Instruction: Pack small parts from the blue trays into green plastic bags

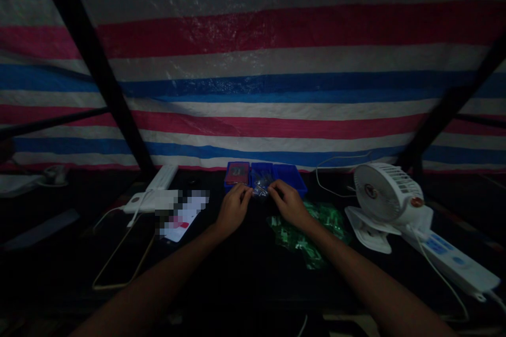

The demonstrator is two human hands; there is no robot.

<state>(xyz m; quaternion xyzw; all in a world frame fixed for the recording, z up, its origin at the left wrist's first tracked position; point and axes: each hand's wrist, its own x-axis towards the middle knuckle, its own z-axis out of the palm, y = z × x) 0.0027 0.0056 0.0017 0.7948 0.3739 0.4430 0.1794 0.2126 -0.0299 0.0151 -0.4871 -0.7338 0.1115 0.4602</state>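
Note:
Between my two hands is a small, shiny, clear plastic bag [261, 187], held just in front of the blue bins. My left hand [234, 209] pinches its left side between thumb and fingers. At the other side, my right hand [290, 203] is closed on it the same way. The dim light hides what the bag contains. Behind the hands stand a left blue bin [226, 185] with something reddish in it, a middle blue bin [261, 165] holding clear, shiny pieces, and a right blue bin [303, 189]. Green plastic packets [310, 242] lie under and beside my right forearm.
A white fan [385, 195] and a power strip [454, 263] stand on the right. Left are a dark phone [126, 258], a lit phone [184, 221] and a white device with a cable [152, 201]. A striped tarp [276, 126] and dark metal poles [98, 63] close off the back.

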